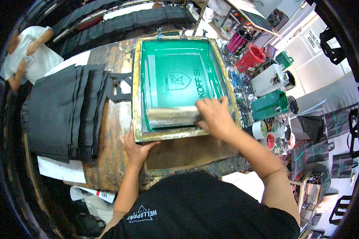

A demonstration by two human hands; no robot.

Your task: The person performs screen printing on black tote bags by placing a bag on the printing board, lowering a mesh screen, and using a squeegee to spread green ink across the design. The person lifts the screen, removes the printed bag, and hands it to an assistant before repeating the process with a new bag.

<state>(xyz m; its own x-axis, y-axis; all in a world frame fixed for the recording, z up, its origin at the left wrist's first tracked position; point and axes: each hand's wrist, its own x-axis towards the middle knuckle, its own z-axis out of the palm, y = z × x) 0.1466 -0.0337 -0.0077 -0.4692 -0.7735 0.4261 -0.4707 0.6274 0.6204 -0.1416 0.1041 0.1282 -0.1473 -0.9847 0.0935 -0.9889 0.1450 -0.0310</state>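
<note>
A screen-printing frame (136, 85) with a yellowed, paint-stained wooden border lies on the worktable in front of me. Its green mesh (159, 63) shows a shield-shaped design and lettering, with wet green ink along the edges. My right hand (217, 119) is closed around the right part of a wide wooden squeegee (169, 116), which rests across the near end of the mesh. At the near left corner, my left hand (136, 148) grips the frame, fingers along its side and thumb under the near edge. Black straps (121, 87) stick out from beneath the frame's left side.
A stack of black fabric bags (50, 115) lies left on the stained worktable (111, 155). Clamps (183, 34) stand at the frame's far edge. To the right are a red bucket (251, 56), a green container (270, 105) and paint pots. A person in white (42, 51) stands far left.
</note>
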